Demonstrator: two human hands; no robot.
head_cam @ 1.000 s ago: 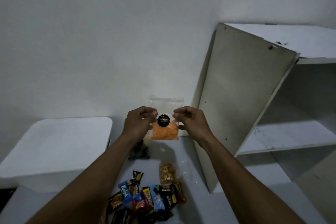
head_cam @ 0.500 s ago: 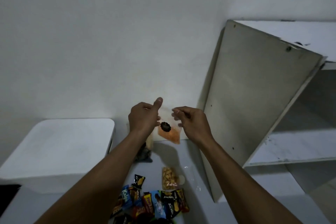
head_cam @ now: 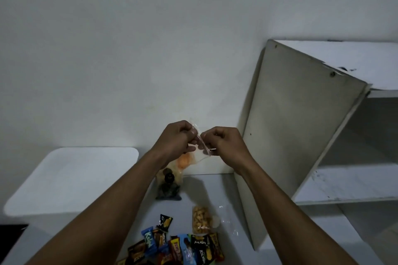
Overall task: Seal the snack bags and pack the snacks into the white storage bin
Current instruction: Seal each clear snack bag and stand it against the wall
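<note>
Hands (head_cam: 199, 142) raised together, we pinch the clear zip bag (head_cam: 199, 153) of orange snacks at its top edge, apparently to press the seal shut.

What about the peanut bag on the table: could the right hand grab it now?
Probably not yet: the right hand and left hand both pinch the clear bag. The peanut bag lies uncovered below.

Both forearms reach forward, raised above the table. Left hand (head_cam: 174, 137) and right hand (head_cam: 224, 142) nearly touching, fingers curled, each pinching the snack bag (head_cam: 187, 160).
</note>
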